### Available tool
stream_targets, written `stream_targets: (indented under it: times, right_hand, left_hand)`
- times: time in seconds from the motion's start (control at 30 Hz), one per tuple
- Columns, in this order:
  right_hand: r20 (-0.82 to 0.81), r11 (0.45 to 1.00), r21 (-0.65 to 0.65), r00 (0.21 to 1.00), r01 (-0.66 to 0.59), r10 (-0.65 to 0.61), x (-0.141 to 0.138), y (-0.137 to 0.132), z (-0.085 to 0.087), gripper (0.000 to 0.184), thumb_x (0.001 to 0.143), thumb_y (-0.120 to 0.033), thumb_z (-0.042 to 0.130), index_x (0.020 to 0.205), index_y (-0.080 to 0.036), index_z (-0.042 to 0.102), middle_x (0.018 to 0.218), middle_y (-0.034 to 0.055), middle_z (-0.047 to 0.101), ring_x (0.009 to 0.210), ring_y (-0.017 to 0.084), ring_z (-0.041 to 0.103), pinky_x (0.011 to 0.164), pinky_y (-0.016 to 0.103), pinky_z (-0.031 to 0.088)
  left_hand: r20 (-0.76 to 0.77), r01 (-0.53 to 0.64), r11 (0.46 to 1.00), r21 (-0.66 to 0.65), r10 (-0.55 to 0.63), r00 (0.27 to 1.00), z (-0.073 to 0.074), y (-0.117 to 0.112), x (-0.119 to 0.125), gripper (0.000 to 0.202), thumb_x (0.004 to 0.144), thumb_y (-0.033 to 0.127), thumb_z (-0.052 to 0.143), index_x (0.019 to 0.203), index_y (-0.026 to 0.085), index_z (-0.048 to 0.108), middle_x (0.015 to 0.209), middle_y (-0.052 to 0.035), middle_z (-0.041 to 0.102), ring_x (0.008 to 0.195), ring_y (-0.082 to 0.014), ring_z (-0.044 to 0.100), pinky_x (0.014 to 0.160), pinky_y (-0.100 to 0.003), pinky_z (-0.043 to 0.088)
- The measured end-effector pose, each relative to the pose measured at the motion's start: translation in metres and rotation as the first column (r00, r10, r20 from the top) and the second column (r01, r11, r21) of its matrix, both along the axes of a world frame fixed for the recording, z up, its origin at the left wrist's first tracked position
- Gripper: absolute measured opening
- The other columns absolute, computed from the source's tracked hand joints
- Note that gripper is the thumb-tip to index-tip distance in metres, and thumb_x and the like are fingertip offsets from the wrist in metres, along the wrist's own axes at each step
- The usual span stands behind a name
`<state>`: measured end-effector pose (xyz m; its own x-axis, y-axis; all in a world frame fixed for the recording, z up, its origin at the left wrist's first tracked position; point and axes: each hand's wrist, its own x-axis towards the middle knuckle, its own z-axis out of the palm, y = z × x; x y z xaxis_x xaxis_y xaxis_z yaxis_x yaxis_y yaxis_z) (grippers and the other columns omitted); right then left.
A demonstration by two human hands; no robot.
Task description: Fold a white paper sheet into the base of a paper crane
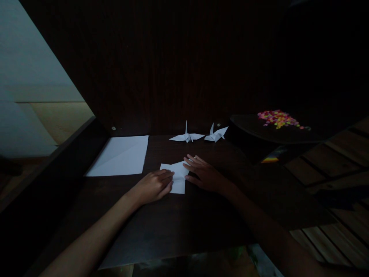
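A small white sheet of folding paper, partly folded and creased, lies on the dark wooden table between my hands. My left hand covers its left side, fingers bent together and gripping the edge. Across its right side rests my right hand, fingers stretched and a little apart, touching the upper right part of the paper. Both hands hide some of its outline. Behind it stand two folded white paper cranes, one with spread wings and another tilted to the right.
A stack of white paper lies on the left, near the low side board. On the right, a raised curved shelf bears a pile of small colourful pieces. A tall dark panel closes off the back.
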<state>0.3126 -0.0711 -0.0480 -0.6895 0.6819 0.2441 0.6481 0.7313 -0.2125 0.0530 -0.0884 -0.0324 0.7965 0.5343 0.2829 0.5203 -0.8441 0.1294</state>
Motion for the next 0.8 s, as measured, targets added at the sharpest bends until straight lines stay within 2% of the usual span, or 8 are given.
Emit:
stream_targets:
  times: [0.1, 0.17, 0.33, 0.43, 0.53, 0.67, 0.8]
  right_hand:
    - [0.011, 0.999, -0.023, 0.999, -0.046, 0.046, 0.0, -0.002, 0.0, 0.055, 0.093, -0.045, 0.052, 0.138, -0.014, 0.049, 0.146, 0.0162, 0.045, 0.141, 0.03, 0.032, 0.117, 0.058, 0.017]
    - [0.015, 0.998, -0.033, 0.998, -0.055, 0.055, 0.001, -0.002, -0.001, 0.058, 0.089, -0.044, 0.058, 0.139, -0.015, 0.048, 0.145, 0.0169, 0.045, 0.139, 0.03, 0.037, 0.117, 0.059, 0.016]
    - [-0.007, 0.998, 0.038, 0.999, -0.042, 0.042, 0.0, 0.001, -0.006, 0.042, 0.093, -0.037, 0.053, 0.13, -0.019, 0.057, 0.141, 0.0138, 0.052, 0.133, 0.028, 0.044, 0.112, 0.056, 0.03]
    - [0.014, 0.993, 0.103, 0.999, -0.048, 0.047, -0.003, 0.002, -0.007, 0.035, 0.095, -0.034, 0.051, 0.126, -0.019, 0.061, 0.137, 0.0111, 0.057, 0.128, 0.027, 0.05, 0.11, 0.053, 0.034]
    - [0.024, 0.992, 0.128, 1.0, -0.012, 0.009, -0.009, 0.001, -0.004, 0.031, 0.096, -0.031, 0.051, 0.121, -0.018, 0.064, 0.128, 0.0094, 0.064, 0.117, 0.026, 0.057, 0.105, 0.049, 0.039]
    - [-0.035, 0.991, 0.119, 0.998, 0.063, -0.059, -0.017, -0.001, 0.0, 0.027, 0.097, -0.028, 0.049, 0.113, -0.018, 0.068, 0.114, 0.0089, 0.071, 0.104, 0.024, 0.061, 0.097, 0.045, 0.043]
    - [-0.095, 0.992, 0.124, 0.995, 0.03, -0.019, -0.018, -0.003, 0.002, 0.025, 0.096, -0.028, 0.05, 0.111, -0.017, 0.068, 0.11, 0.0088, 0.072, 0.101, 0.023, 0.06, 0.092, 0.042, 0.042]
  left_hand:
    - [0.009, 0.005, 1.0, 0.015, -0.005, 1.0, -0.001, 0.0, 0.0, 0.032, 0.097, 0.023, 0.039, 0.108, 0.012, 0.067, 0.112, -0.0121, 0.07, 0.104, -0.0223, 0.066, 0.093, -0.037, 0.055]
    - [0.002, 0.021, 1.0, 0.01, -0.021, 1.0, -0.001, -0.001, -0.001, 0.03, 0.096, 0.023, 0.041, 0.108, 0.013, 0.067, 0.112, -0.0111, 0.07, 0.105, -0.0221, 0.065, 0.093, -0.037, 0.055]
    - [0.001, 0.034, 0.999, 0.009, -0.034, 0.999, 0.0, -0.003, -0.002, 0.031, 0.096, 0.032, 0.046, 0.107, 0.014, 0.068, 0.112, -0.0122, 0.07, 0.106, -0.0231, 0.065, 0.092, -0.037, 0.055]
    - [-0.021, 0.024, 1.0, 0.003, -0.024, 0.999, 0.001, -0.004, -0.002, 0.046, 0.093, 0.049, 0.051, 0.117, 0.012, 0.064, 0.116, -0.0149, 0.068, 0.109, -0.0269, 0.064, 0.09, -0.04, 0.055]
    - [-0.021, 0.019, 1.0, -0.001, -0.019, 1.0, 0.002, -0.005, -0.001, 0.06, 0.088, 0.057, 0.055, 0.128, 0.012, 0.057, 0.121, -0.0162, 0.065, 0.112, -0.0286, 0.062, 0.09, -0.041, 0.056]
    - [-0.003, 0.003, 1.0, 0.008, -0.003, 1.0, 0.001, -0.004, -0.001, 0.065, 0.087, 0.058, 0.056, 0.135, 0.014, 0.05, 0.123, -0.0161, 0.064, 0.112, -0.0277, 0.063, 0.088, -0.04, 0.056]
    - [0.019, -0.009, 0.999, 0.051, 0.008, 1.0, -0.003, -0.004, -0.001, 0.052, 0.094, 0.047, 0.051, 0.132, 0.011, 0.051, 0.119, -0.0162, 0.067, 0.108, -0.0258, 0.065, 0.087, -0.038, 0.057]
